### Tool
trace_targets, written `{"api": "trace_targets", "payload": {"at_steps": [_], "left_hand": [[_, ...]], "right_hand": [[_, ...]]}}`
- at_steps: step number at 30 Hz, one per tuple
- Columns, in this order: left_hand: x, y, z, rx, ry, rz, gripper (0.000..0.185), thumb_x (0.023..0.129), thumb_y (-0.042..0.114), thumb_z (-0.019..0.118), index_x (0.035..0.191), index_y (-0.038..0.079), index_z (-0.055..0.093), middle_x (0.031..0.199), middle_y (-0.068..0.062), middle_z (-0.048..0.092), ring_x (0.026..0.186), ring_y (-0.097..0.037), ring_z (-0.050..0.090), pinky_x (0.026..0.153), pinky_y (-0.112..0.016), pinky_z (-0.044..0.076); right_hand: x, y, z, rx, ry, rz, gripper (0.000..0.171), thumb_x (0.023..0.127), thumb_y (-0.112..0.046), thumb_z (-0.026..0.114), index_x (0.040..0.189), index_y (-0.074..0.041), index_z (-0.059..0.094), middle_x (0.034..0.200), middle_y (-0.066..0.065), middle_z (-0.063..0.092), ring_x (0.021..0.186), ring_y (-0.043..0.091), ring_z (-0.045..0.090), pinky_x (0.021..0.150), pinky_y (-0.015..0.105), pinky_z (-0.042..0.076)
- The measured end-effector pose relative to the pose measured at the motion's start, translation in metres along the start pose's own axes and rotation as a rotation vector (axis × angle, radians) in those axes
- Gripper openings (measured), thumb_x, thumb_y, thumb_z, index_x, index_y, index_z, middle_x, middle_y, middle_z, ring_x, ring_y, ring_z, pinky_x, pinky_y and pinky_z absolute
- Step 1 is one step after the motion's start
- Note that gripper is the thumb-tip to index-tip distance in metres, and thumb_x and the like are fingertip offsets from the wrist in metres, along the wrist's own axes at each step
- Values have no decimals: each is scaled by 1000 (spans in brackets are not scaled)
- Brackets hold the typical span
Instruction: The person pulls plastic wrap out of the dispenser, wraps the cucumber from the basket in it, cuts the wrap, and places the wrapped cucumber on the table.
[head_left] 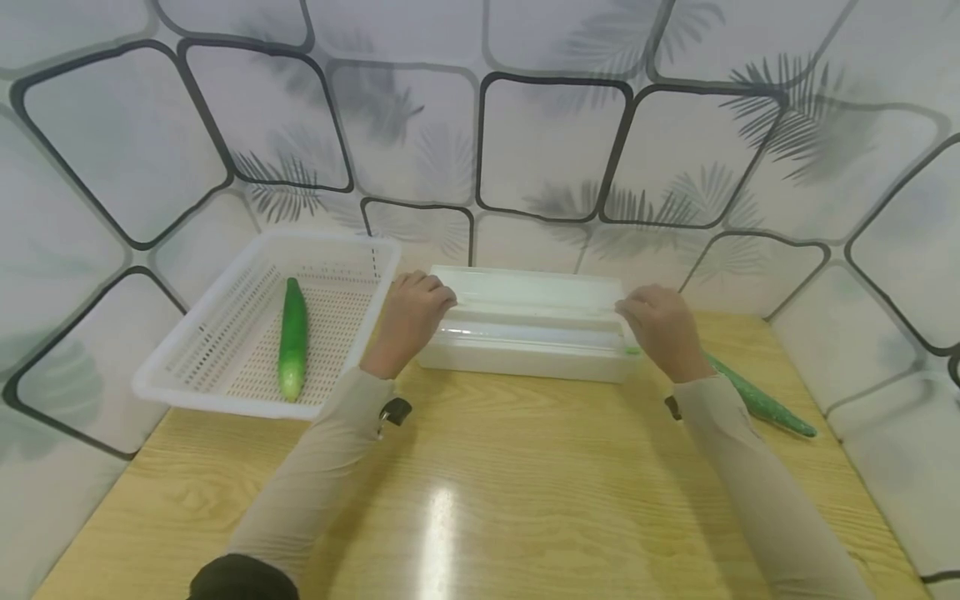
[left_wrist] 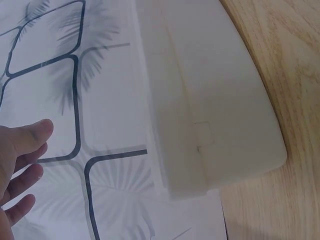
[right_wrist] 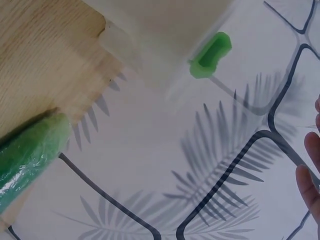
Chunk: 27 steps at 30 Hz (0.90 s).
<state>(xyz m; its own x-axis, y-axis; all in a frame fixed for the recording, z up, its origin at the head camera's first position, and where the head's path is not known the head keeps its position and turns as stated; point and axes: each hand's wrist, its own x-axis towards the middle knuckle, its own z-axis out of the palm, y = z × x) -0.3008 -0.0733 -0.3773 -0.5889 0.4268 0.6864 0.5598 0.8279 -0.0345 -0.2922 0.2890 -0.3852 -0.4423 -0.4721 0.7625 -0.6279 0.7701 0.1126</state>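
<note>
Sleeves first, since they're closest to the camera: two beige, smooth-fabric forearms running up over a pale wooden table [head_left: 525, 483] with visible grain and a glossy glare streak down the middle.

Both hands sit on a long white plastic box [head_left: 528, 333] at the far middle of the table, right against the wall. It's a low, rectangular dispenser-type thing with rounded corners, a matte milky finish, and a lid that's tipped back. A little bright green tab [right_wrist: 211, 55] sticks out at its right end. The left hand [head_left: 411, 317] has its fingers curled over the left end of the box; the right hand [head_left: 660, 327] does the same at the right end, fingers bent over the top edge.

Left of the box, just beside it, sits a white plastic basket [head_left: 225, 392] with slotted, perforated walls and floor, and one long green cucumber [head_left: 292, 337] lying in it lengthwise. Another cucumber [head_left: 761, 402], shiny like it's wrapped in film, lies on the table to the right, partly behind the right forearm.

Wall behind is white with rounded black outlines and grey palm-leaf prints.
</note>
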Motion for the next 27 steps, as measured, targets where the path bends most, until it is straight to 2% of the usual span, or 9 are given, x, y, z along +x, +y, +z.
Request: {"api": "trace_targets", "payload": {"at_steps": [15,21,27], "left_hand": [[-2,4,-11,-29,61,19,8,82,16,69,80,9,72,78,-6,70,76,-23,61,78,-35,50],[-4,5,-15,-18,103,32,9,81,17,70,79,9,72,77,-6,70,76,-23,61,77,-35,50],[-4,5,-19,-6,116,40,9,80,18,71,79,10,72,77,-5,70,77,-23,61,79,-37,51]], "right_hand": [[1,-7,-11,-11,50,-15,9,70,6,74,77,4,68,73,18,64,66,34,59,61,45,49],[2,-11,-16,-18,47,-6,7,71,5,73,77,4,68,73,18,64,67,34,59,61,44,49],[4,-13,-20,-15,59,2,10,70,7,73,77,4,68,73,17,64,67,34,59,62,44,50]]}}
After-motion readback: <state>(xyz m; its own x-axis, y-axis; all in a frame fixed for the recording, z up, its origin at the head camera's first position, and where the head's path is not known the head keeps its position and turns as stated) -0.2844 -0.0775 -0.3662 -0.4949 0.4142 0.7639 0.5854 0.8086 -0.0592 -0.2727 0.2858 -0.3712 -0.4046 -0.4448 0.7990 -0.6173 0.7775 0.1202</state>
